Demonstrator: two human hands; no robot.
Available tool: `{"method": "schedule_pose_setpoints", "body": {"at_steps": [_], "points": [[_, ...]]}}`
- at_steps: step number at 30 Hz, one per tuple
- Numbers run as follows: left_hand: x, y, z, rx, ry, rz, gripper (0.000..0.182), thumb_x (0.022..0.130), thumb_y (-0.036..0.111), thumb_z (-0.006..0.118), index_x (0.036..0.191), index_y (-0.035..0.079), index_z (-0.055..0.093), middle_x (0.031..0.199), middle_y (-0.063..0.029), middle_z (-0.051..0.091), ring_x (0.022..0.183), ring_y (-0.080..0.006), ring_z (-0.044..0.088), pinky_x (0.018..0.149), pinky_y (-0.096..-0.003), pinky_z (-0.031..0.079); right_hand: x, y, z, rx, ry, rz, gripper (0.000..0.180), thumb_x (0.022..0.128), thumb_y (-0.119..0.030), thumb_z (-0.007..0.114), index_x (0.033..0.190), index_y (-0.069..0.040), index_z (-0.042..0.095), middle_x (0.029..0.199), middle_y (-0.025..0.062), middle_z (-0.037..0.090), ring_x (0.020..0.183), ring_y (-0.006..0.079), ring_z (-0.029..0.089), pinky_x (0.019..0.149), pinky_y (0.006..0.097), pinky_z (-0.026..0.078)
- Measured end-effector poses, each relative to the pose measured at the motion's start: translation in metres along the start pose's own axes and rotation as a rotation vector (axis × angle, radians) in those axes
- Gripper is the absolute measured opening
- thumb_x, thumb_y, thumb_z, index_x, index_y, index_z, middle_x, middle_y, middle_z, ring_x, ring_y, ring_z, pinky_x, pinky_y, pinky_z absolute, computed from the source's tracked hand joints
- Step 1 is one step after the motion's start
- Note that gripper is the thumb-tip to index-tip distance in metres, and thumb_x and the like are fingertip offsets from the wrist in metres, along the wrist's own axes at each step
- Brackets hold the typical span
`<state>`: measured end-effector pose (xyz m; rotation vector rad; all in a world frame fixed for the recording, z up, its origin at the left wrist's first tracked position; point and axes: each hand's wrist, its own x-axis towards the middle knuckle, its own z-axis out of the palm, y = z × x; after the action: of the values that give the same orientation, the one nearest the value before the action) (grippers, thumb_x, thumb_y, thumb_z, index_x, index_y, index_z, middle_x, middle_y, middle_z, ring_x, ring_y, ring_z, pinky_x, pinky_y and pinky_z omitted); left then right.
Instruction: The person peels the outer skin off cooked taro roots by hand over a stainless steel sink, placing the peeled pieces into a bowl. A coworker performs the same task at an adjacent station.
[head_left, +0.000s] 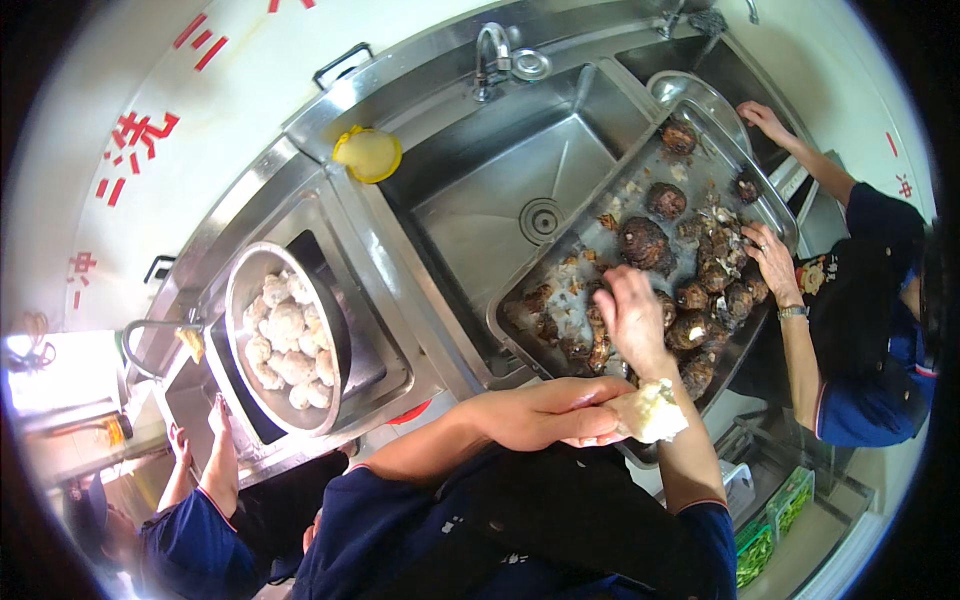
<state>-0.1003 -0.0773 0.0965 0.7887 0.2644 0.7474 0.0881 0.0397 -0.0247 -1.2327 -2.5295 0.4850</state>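
My left hand (559, 412) is closed around a pale peeled root vegetable (652, 412), held low before my torso. Beyond it my right hand (634, 315) reaches into a large rectangular metal tray (574, 223), fingers bent over the peelings and brown root vegetables; whether it grips anything is hidden. The tray holds several rough brown corms that look like taro (646, 245), with loose peel and whitish residue. At the left stands a round metal bowl (337, 352) with several peeled pale pieces (285, 326) in it.
A steel sink basin (495, 180) with a faucet (491, 56) lies behind the tray. A yellow-rimmed scrubber or pouch (367, 154) rests on its ledge. One co-worker's hand (772, 259) touches the tray's contents at right; another person's forearms (217, 457) are at lower left. Green vegetables fill crates (791, 510) below.
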Motion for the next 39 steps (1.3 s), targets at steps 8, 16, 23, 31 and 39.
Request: {"method": "schedule_pose_setpoints", "body": {"at_steps": [8,16,23,31,39], "points": [[0.013,-0.010,0.000,0.059,-0.021,-0.031,0.037,0.103,0.024,0.043,0.129,-0.002,0.042,0.092,0.0010,0.048,0.080,-0.0069,0.044,0.070,-0.0227,0.040,-0.007,-0.013,0.027,0.106,0.149,0.174,0.067,0.079,0.001,0.064,0.138,-0.002,0.034,0.131,0.0262,0.039,0.118,0.0444,0.043,0.099,0.0470,0.040],[0.021,-0.027,-0.004,-0.050,-0.046,0.039,0.036,0.103,0.024,0.044,0.130,-0.001,0.042,0.088,0.0023,0.046,0.077,-0.0052,0.042,0.065,-0.0215,0.039,-0.019,-0.010,0.024,-0.046,0.065,0.029,0.067,0.077,0.001,0.063,0.139,-0.001,0.037,0.138,0.0233,0.038,0.125,0.0435,0.039,0.105,0.0455,0.037],[0.010,-0.014,-0.012,-0.042,0.146,0.012,0.025,0.103,0.023,0.043,0.120,0.004,0.045,0.085,0.0031,0.046,0.072,-0.0045,0.041,0.060,-0.0208,0.036,-0.026,-0.006,0.026,0.060,0.104,0.125,0.068,0.080,-0.007,0.065,0.139,0.005,0.032,0.132,0.0275,0.043,0.124,0.0422,0.042,0.105,0.0456,0.037],[-0.012,0.000,-0.028,0.038,0.432,0.100,0.041,0.100,0.032,0.047,0.123,-0.002,0.048,0.089,-0.0008,0.051,0.073,-0.0049,0.042,0.060,-0.0182,0.033,-0.050,0.001,0.019,0.518,0.143,0.427,0.056,0.090,-0.016,0.064,0.136,0.004,0.040,0.122,0.0278,0.055,0.111,0.0410,0.056,0.097,0.0398,0.044],[-0.018,-0.003,-0.041,-0.001,0.410,0.184,0.051,0.098,0.037,0.050,0.129,-0.004,0.044,0.083,-0.0024,0.046,0.067,-0.0080,0.037,0.055,-0.0213,0.028,-0.072,0.003,-0.005,1.737,0.074,0.759,0.049,0.096,-0.014,0.054,0.140,-0.001,0.037,0.121,0.0126,0.059,0.103,0.0212,0.062,0.073,0.0311,0.055]]}}
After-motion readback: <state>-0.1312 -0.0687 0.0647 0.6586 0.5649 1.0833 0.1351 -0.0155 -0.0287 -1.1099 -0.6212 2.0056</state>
